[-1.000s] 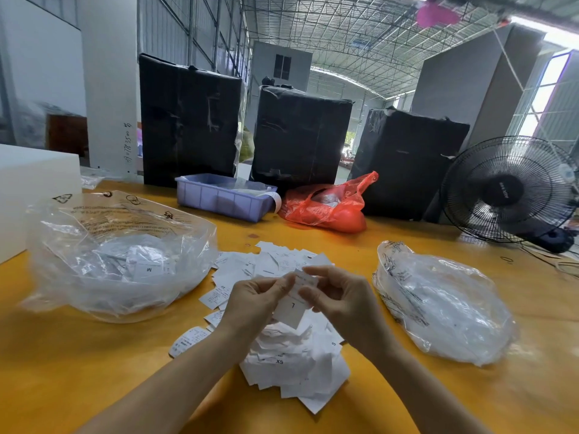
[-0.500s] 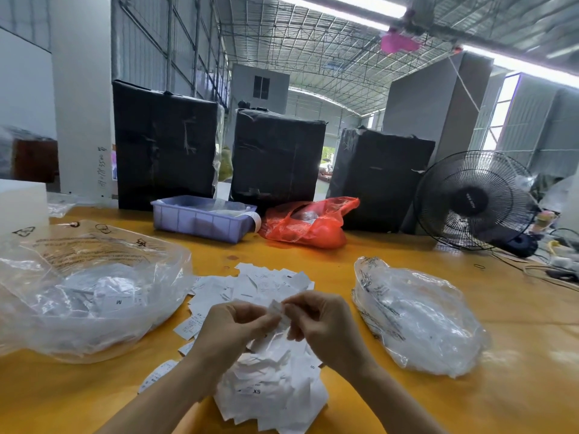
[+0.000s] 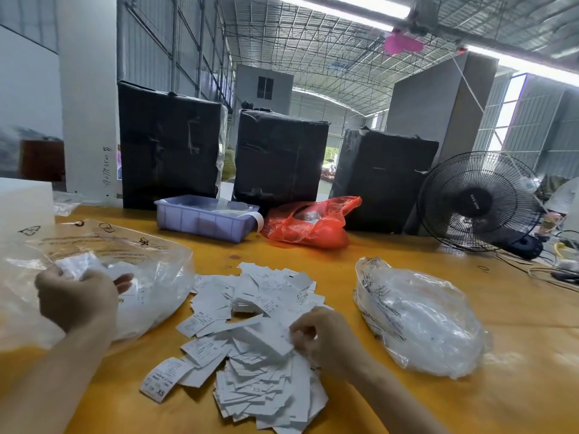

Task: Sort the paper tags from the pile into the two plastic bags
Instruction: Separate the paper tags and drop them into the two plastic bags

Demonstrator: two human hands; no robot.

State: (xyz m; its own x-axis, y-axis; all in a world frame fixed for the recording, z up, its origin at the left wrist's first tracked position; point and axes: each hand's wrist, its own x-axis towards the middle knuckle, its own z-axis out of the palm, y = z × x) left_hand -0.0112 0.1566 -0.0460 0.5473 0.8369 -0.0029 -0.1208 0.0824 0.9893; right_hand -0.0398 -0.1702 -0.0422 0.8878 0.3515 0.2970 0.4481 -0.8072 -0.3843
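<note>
A pile of white paper tags [image 3: 260, 333] lies on the yellow table between two clear plastic bags. The left bag [image 3: 150, 270] is larger, printed, and has tags inside. The right bag [image 3: 416, 317] is smaller and crumpled. My left hand [image 3: 75, 299] is at the left bag's mouth, and a blurred white tag [image 3: 76, 264] shows at its fingertips. My right hand [image 3: 322, 336] rests on the pile's right side, its fingers pinched on a tag [image 3: 275, 339] that still lies among the others.
A lilac plastic tray [image 3: 200, 219] and a red plastic bag [image 3: 310, 227] sit behind the pile. Three black wrapped boxes [image 3: 279, 155] stand along the far edge. A black fan [image 3: 479, 202] and cables are at the right, and a white block [image 3: 25, 202] is at the far left.
Both hands held one tag above the pile. My left hand has since swung left to the left bag with a tag, and my right hand has dropped onto the pile.
</note>
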